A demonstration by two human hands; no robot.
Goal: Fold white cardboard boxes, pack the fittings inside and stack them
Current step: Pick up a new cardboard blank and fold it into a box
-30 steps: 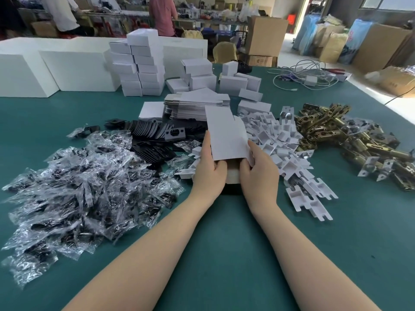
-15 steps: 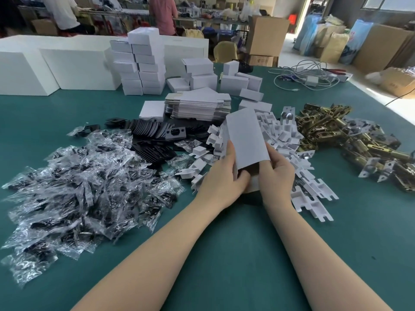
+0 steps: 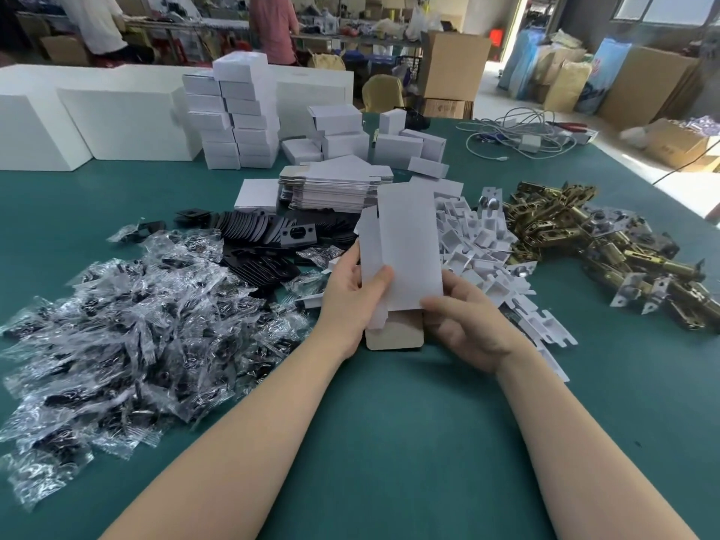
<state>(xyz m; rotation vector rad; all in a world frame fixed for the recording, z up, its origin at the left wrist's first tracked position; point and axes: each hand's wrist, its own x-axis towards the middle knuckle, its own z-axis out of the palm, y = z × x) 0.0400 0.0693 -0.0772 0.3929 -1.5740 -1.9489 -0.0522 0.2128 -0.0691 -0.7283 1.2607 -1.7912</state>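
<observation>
Packing workshop: stacked boxes [image 3: 237, 115], bulk fittings [image 3: 576, 235]

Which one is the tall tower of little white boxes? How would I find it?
Start at the big white blocks along the far edge of the green table. Right in front of them stands the tower of small white boxes, two columns side by side. It rises higher than the few loose boxes to its right.

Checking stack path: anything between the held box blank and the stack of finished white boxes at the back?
Yes. The box blank, gripped by left hand and right hand, has the pile of flat blanks and black plates on the table between it and the finished stack.
</observation>
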